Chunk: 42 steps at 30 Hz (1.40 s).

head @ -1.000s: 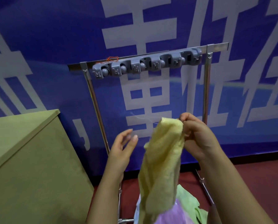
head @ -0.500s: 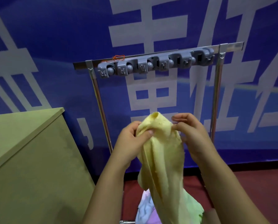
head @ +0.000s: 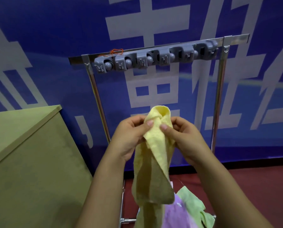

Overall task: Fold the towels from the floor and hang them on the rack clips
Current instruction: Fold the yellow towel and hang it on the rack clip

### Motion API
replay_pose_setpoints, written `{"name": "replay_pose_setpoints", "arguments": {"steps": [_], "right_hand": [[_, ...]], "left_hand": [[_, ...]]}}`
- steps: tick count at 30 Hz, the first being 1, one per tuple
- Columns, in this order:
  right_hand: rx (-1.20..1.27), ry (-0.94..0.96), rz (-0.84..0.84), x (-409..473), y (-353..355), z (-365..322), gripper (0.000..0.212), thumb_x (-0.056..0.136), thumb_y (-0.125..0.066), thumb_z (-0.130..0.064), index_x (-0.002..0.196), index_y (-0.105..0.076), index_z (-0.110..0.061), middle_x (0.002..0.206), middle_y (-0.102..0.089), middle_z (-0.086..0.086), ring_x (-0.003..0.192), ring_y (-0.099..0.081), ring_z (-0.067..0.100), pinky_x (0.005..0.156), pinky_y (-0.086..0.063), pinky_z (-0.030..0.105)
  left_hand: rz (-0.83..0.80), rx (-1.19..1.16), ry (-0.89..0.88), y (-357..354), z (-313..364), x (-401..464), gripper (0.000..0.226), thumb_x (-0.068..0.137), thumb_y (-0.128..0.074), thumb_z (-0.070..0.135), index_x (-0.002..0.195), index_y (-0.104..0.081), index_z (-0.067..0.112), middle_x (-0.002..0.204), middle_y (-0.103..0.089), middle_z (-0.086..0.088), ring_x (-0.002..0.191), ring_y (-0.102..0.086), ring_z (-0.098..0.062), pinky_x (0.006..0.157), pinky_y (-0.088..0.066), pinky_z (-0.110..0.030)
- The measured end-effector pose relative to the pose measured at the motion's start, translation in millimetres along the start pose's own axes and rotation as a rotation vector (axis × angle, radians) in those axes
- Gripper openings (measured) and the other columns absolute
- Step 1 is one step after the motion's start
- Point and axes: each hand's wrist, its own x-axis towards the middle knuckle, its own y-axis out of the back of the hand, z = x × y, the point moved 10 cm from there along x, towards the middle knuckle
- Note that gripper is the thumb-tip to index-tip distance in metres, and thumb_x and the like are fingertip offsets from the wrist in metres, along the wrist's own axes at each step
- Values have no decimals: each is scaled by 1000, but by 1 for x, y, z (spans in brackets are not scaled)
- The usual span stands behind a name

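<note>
I have the yellow towel (head: 155, 145) bunched lengthwise in front of me, its top end pinched between both hands. My left hand (head: 129, 139) grips the left side of the bundle, thumb pressed on the front of the cloth and the other fingers curled behind it. My right hand (head: 183, 139) holds the right side the same way, thumb tip on the fabric just beside my left thumb. A small rounded loop of towel pokes up above my thumbs, and the rest hangs straight down between my forearms, one flap folded over the front.

Above and behind my hands stands the metal rack (head: 219, 96), two chrome uprights joined by a flat top bar. Along that bar sits the grey clip strip (head: 155, 59), a row of holders with round rollers, and none of them has cloth in it. A bit of orange string (head: 117, 51) is looped on the bar near the strip's left end.

Down by the rack's foot on the dark red floor (head: 252, 186) lie a green towel (head: 193, 206) and a purple towel (head: 177, 214), touching each other, partly hidden behind the hanging yellow one. To my left is an olive-green cabinet (head: 30, 162). Behind everything hangs a blue banner (head: 47, 46) with large pale characters
</note>
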Motion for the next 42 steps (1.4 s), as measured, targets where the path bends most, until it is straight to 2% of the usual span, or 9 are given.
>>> {"name": "replay_pose_setpoints", "arguments": {"steps": [3,9,14,18,22,31,36,39,42], "right_hand": [[-107,26,65,1,10,1,9,81,-71,-21,87,-66,-17,87,-71,4,84,-67,21,69,-53,32],[-178,148,-156,1,-28,-27,59,65,-83,-34,117,-54,-36,115,-64,-5,110,-61,10,91,-51,32],[-276,152,-20,3,-19,-33,16,72,-75,-32,84,-68,-23,78,-70,1,77,-67,17,68,-53,41],[-101,101,-22,-4,-18,-32,8,82,-70,-25,81,-67,-18,76,-67,7,72,-65,21,68,-54,39],[105,35,25,-3,-11,-30,15,88,-61,-23,75,-60,-15,66,-62,1,61,-60,13,56,-51,26],[386,-7,367,0,57,-28,12,93,-55,-23,88,-59,-13,85,-62,7,73,-62,17,64,-56,31],[472,-9,467,2,86,-19,15,93,-55,-22,79,-55,-16,78,-64,3,72,-63,16,66,-53,33],[539,-15,495,2,101,-13,9,93,-55,-21,90,-58,-13,85,-65,5,79,-65,18,69,-54,33],[587,-40,537,0,115,-4,31,91,-57,-20,115,-58,-1,108,-68,14,99,-67,26,85,-54,41]], "left_hand": [[42,83,-109,21,20,1,11,90,-59,13,91,-70,11,79,-71,-1,73,-66,-16,66,-53,-33],[-214,527,-299,-19,60,-2,14,87,-59,-2,91,-70,5,86,-72,-5,82,-67,-11,73,-54,-24],[-2,329,-367,-6,63,2,15,80,-72,10,90,-62,9,84,-63,-3,77,-60,-10,70,-51,-24],[-173,156,-205,-10,15,1,52,73,-79,23,118,-53,20,115,-63,0,107,-62,-9,88,-51,-24],[-263,154,-53,-16,-41,-4,38,72,-78,13,107,-62,12,93,-73,3,90,-68,-9,77,-53,-22],[-204,391,120,47,-104,1,48,63,-79,35,92,-68,-2,85,-71,-11,81,-64,-17,73,-50,-27],[29,-62,118,89,-105,1,46,55,-88,27,84,-65,0,81,-71,-10,74,-67,-19,68,-56,-28],[194,-339,79,109,-97,0,10,79,-62,17,83,-64,8,74,-72,-7,66,-70,-15,59,-58,-26],[269,-414,33,122,-87,-1,21,92,-49,23,95,-65,9,87,-74,-8,79,-72,-17,65,-59,-28]]}}
